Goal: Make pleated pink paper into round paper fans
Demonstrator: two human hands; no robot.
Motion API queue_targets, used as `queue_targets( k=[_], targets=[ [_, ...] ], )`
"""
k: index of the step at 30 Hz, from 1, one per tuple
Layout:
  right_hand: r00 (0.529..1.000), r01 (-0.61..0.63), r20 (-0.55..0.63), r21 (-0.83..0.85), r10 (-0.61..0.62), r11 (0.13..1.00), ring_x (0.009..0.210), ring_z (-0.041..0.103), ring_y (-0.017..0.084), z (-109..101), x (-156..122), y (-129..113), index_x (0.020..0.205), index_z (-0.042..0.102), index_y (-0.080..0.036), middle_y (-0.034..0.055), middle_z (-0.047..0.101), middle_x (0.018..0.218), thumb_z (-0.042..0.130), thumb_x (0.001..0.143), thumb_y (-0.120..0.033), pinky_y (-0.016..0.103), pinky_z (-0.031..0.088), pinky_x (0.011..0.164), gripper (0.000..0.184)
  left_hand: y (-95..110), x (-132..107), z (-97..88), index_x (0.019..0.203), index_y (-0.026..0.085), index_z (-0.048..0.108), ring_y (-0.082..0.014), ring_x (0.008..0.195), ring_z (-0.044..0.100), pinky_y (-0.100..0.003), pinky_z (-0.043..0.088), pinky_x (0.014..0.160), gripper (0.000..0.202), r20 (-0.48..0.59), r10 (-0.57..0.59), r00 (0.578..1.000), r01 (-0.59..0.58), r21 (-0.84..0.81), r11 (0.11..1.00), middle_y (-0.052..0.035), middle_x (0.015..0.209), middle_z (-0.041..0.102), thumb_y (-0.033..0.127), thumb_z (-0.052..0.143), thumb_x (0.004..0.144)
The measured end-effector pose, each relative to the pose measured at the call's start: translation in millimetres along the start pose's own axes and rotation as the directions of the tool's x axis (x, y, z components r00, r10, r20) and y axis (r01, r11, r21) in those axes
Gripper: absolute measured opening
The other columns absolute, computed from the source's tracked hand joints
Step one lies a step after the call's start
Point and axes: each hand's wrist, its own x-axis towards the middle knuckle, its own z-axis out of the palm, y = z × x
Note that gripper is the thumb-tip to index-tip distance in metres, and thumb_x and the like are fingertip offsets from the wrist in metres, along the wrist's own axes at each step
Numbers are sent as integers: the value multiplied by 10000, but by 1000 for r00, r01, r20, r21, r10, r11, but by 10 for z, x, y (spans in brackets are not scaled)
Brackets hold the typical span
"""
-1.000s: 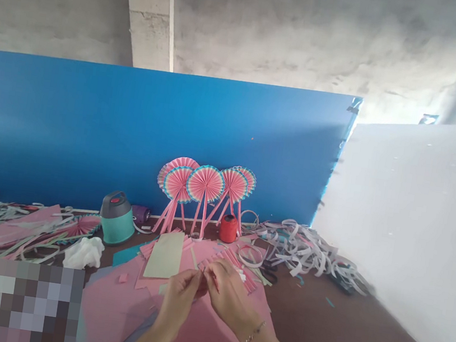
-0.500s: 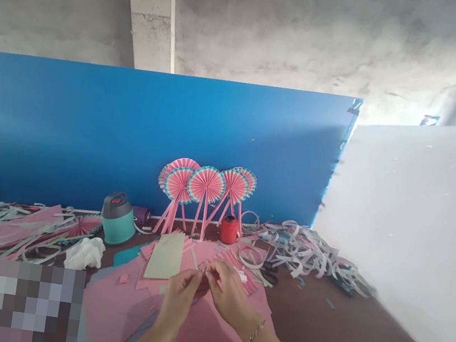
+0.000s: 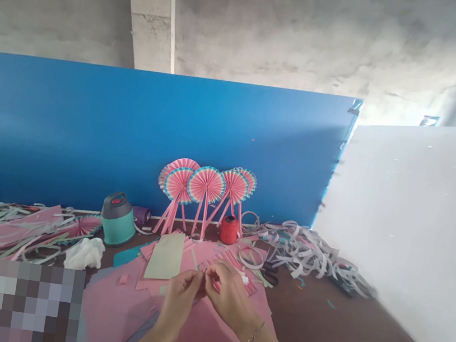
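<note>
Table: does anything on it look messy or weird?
Yes. Grey paper strips lie tangled in a heap by the white board, and a crumpled white wad sits beside the teal jug. The fans lean neatly.

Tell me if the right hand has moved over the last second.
No: the right hand keeps its spot below the red spool, fingertips still meeting the left hand.

The pleated paper point(image 3: 239, 269) is pink, like the sheets point(image 3: 119, 308) across the brown worktop point(image 3: 336, 333). At its back edge the fans point(image 3: 206, 185) are pink, rimmed teal, beside a red spool point(image 3: 228, 229) and a teal flask point(image 3: 117, 223), grey-lidded. One card point(image 3: 165, 255) is pale green; the backboard point(image 3: 131, 135) is blue.
</note>
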Motion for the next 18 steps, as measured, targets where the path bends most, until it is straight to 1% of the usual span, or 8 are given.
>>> queue_targets(
  k=[5,9,14,16,18],
  targets=[
    [997,-74,14,85,73,994,651,518,143,-3,11,6,690,492,-189,14,557,698,464,784,-89,241,408,608,140,-4,17,-8,727,136,706,-207,729,670,-303,534,730,392,19,19,1000,-19,-17,1000,-33,658,687,526,691,694],
    [988,-152,49,146,146,978,640,516,142,-26,39,-21,673,492,-191,12,567,682,467,754,-99,240,403,592,125,23,4,-1,739,138,711,-221,764,681,-311,535,754,381,15,7,1000,-6,-28,1000,-42,688,709,516,697,693],
    [961,-276,94,272,260,922,642,530,134,-52,64,-44,660,515,-194,-3,579,672,477,724,-116,229,407,592,108,40,-4,-2,786,130,720,-234,801,695,-326,539,783,380,28,-25,999,27,-69,997,-78,752,739,500,699,702],
    [948,-318,113,329,298,889,648,535,136,-65,71,-32,661,521,-192,-3,581,675,486,723,-143,229,406,588,86,27,17,-28,793,121,720,-231,788,701,-318,545,776,382,-1,-53,999,53,-89,995,-96,769,747,487,719,684],
    [937,-346,113,396,329,850,639,529,137,-90,86,-7,664,530,-187,-4,576,671,508,735,-193,233,402,580,75,10,56,-76,770,113,716,-225,767,708,-299,555,744,356,-68,-87,994,78,-128,989,-110,774,751,450,750,661]
  ],
)
